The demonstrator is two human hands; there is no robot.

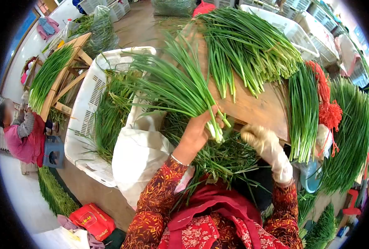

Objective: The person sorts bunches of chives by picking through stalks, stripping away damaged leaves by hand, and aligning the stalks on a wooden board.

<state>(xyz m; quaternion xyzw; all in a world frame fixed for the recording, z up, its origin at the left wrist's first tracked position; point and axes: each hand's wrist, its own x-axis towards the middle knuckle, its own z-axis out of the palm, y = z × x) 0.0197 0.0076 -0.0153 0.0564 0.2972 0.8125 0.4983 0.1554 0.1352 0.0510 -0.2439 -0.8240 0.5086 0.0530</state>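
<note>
My bare left hand (197, 132) is closed around the pale stem ends of a bunch of garlic chives (178, 83), whose green leaves fan up and to the left. To the right of the stems is my right hand (262, 145) in a whitish glove, apart from the bunch. Its fingers are blurred, and I see nothing held in them. Just beyond both hands is a wooden tabletop (261, 114) bearing a large pile of garlic chives (255, 45). Loose leaves (224, 159) lie in a tangle below my hands, over my lap.
A white plastic basket (87, 97) with loose leaves stands to my left, beside a white cloth (136, 155). On the right are more chives (302, 116) and red ties (327, 103). A co-worker (22, 137) sits at the far left by a wooden bench (62, 79).
</note>
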